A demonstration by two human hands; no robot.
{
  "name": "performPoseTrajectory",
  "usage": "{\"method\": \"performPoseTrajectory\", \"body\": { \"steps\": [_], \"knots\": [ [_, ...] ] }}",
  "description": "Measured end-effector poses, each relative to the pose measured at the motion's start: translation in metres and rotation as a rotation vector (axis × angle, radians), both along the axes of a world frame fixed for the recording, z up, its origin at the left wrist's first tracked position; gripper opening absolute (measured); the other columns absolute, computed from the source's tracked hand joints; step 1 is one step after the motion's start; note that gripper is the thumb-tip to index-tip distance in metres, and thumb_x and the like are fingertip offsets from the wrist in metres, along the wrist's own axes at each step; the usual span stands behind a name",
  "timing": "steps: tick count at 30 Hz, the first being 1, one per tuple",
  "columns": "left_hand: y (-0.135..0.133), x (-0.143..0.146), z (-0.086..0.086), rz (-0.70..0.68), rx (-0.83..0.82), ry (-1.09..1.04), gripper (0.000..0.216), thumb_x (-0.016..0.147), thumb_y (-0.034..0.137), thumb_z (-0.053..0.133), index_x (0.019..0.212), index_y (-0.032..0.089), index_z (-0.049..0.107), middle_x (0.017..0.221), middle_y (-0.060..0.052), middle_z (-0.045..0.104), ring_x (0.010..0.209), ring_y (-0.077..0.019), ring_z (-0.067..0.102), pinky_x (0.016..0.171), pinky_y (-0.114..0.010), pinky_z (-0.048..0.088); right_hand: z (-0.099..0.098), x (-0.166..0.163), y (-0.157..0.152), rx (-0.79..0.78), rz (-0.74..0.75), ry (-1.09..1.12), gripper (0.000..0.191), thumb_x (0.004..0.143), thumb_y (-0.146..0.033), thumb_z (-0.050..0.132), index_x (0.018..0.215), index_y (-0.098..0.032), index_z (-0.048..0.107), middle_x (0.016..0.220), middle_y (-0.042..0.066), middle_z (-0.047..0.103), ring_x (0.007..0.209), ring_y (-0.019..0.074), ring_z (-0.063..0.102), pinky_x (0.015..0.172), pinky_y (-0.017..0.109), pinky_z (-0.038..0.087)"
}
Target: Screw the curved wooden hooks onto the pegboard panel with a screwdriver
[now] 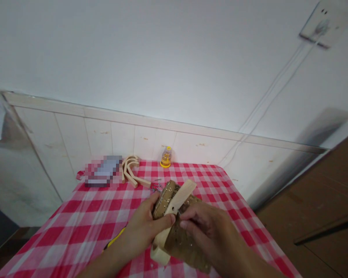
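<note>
My left hand [142, 226] grips a pale curved wooden piece [181, 197] together with a brown, glossy, rough-surfaced block [185, 243], the thumb pressing on the wood. The wooden piece lies slantwise across the block, and a dark hole shows in it near my thumb. Close beside that hole, my right hand [208, 227] pinches a small thin metal piece [179, 212], which looks like a screw. Its far end is too small to make out. Under my left forearm a yellow and black tool handle [115, 238] is partly hidden.
On the red checked tablecloth [104, 216] lie several loose screws [156, 187] and more curved wooden pieces [130, 172]. A blurred-out flat object [104, 172] is at the back left. A yellow-capped clear container [166, 157] stands by the wall. Cables [272, 92] hang from a socket [321, 25].
</note>
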State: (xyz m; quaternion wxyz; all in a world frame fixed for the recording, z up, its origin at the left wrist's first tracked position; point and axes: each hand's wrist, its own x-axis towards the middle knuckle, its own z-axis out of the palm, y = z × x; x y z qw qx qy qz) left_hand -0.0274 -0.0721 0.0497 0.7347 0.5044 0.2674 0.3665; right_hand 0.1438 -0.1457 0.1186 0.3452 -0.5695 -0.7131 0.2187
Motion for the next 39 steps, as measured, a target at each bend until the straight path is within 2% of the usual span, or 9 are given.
{"method": "performPoseTrajectory", "body": {
  "steps": [2, 5, 8, 15, 23, 28, 35, 39],
  "knots": [
    [-0.002, 0.003, 0.000, 0.054, 0.025, 0.001, 0.052, 0.072, 0.035, 0.083, 0.114, 0.016, 0.060, 0.095, -0.005, 0.071, 0.086, -0.0218, 0.066, 0.074, -0.029, 0.052, -0.011, -0.003, 0.001, -0.042, -0.089, 0.145, 0.010, 0.084, -0.023, 0.065, 0.075, -0.025, 0.069, 0.073, 0.001, 0.072, 0.067, 0.0172, 0.066, 0.063, 0.028, 0.051],
    [-0.005, 0.006, -0.001, 0.083, 0.015, -0.012, 0.058, 0.072, 0.037, 0.084, 0.120, 0.016, 0.059, 0.098, -0.005, 0.072, 0.086, -0.0220, 0.067, 0.073, -0.028, 0.053, -0.025, -0.009, 0.006, -0.169, -0.144, 0.342, 0.010, 0.084, -0.026, 0.065, 0.076, -0.024, 0.069, 0.063, -0.001, 0.068, 0.060, 0.0160, 0.065, 0.061, 0.028, 0.052],
    [-0.005, 0.008, -0.002, 0.082, 0.008, -0.025, 0.055, 0.074, 0.038, 0.083, 0.119, 0.016, 0.060, 0.102, -0.007, 0.073, 0.085, -0.0220, 0.069, 0.075, -0.030, 0.054, -0.030, -0.012, 0.013, -0.216, -0.181, 0.422, 0.007, 0.082, -0.026, 0.066, 0.076, -0.024, 0.068, 0.060, -0.002, 0.066, 0.058, 0.0159, 0.065, 0.062, 0.028, 0.053],
    [-0.004, 0.010, -0.004, 0.131, -0.038, -0.053, 0.059, 0.071, 0.035, 0.085, 0.121, 0.018, 0.058, 0.099, -0.006, 0.073, 0.087, -0.0225, 0.069, 0.076, -0.030, 0.055, -0.026, -0.012, 0.021, -0.184, -0.199, 0.363, 0.009, 0.082, -0.029, 0.064, 0.075, -0.023, 0.067, 0.061, -0.002, 0.066, 0.058, 0.0170, 0.065, 0.063, 0.029, 0.053],
    [-0.004, 0.011, -0.007, 0.145, 0.015, -0.032, 0.044, 0.075, 0.029, 0.080, 0.111, 0.017, 0.058, 0.086, -0.001, 0.068, 0.075, -0.0178, 0.064, 0.072, -0.029, 0.054, -0.021, -0.014, 0.021, -0.180, -0.188, 0.296, 0.010, 0.083, -0.028, 0.061, 0.076, -0.024, 0.065, 0.061, -0.001, 0.065, 0.060, 0.0174, 0.065, 0.063, 0.029, 0.052],
    [-0.005, 0.011, -0.007, 0.144, 0.011, -0.014, 0.041, 0.075, 0.029, 0.080, 0.108, 0.018, 0.058, 0.077, 0.003, 0.065, 0.071, -0.0163, 0.063, 0.076, -0.030, 0.054, -0.020, -0.013, 0.022, -0.160, -0.202, 0.252, 0.010, 0.083, -0.025, 0.061, 0.075, -0.023, 0.066, 0.060, -0.001, 0.066, 0.059, 0.0173, 0.065, 0.062, 0.029, 0.051],
    [-0.008, 0.012, -0.004, 0.180, 0.025, -0.043, 0.050, 0.075, 0.031, 0.080, 0.117, 0.016, 0.057, 0.092, -0.003, 0.071, 0.080, -0.0190, 0.065, 0.070, -0.028, 0.052, -0.018, -0.015, 0.019, -0.096, -0.191, 0.262, 0.020, 0.085, -0.024, 0.059, 0.066, -0.021, 0.064, 0.062, 0.001, 0.067, 0.063, 0.0174, 0.064, 0.064, 0.028, 0.049],
    [-0.010, 0.013, -0.002, 0.213, 0.043, -0.006, 0.039, 0.074, 0.030, 0.080, 0.104, 0.016, 0.060, 0.085, -0.001, 0.069, 0.074, -0.0171, 0.063, 0.064, -0.025, 0.050, -0.016, -0.015, 0.015, -0.114, -0.170, 0.301, 0.018, 0.085, -0.028, 0.059, 0.070, -0.021, 0.066, 0.061, 0.000, 0.065, 0.062, 0.0178, 0.064, 0.064, 0.028, 0.050]
  ]
}}
